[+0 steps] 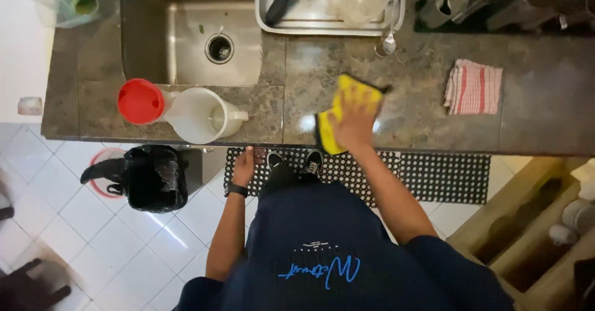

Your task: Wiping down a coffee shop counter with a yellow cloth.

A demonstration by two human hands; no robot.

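Observation:
My right hand [354,120] presses flat on a yellow cloth [342,95] lying on the brown stone countertop [421,100], near its front edge. The fingers are spread over the cloth. My left hand [244,166] rests on the counter's front edge, below a white pitcher [199,115]; it holds nothing that I can see. A black band sits on the left wrist. I stand on a black dotted mat [434,176].
A red lid [141,101] lies left of the pitcher. Behind them is a steel sink [189,44] with a drain. A metal tray [322,10] holds utensils. A red-striped towel [473,87] lies at right. A bin with a black bag [154,177] stands on the tiled floor.

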